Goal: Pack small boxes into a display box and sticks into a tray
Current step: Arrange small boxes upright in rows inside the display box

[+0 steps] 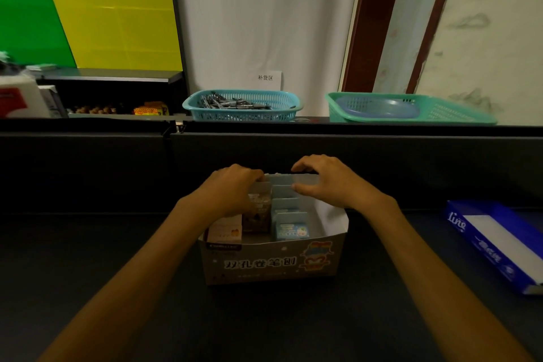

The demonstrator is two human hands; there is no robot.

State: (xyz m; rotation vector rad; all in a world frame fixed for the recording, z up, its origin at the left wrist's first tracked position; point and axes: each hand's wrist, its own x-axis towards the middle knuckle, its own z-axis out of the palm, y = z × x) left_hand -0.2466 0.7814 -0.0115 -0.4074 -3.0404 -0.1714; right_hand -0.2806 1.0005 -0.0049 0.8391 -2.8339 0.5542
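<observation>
The box-packing step is judged to be in hand: small boxes [289, 228] are stood in rows inside the display box [270, 264] on the table [88, 244], the left hand [235, 185] is curled on the left row, the right hand [326, 182] rests with bent fingers on the back rim, and filling the right-hand gap is called for next.
</observation>
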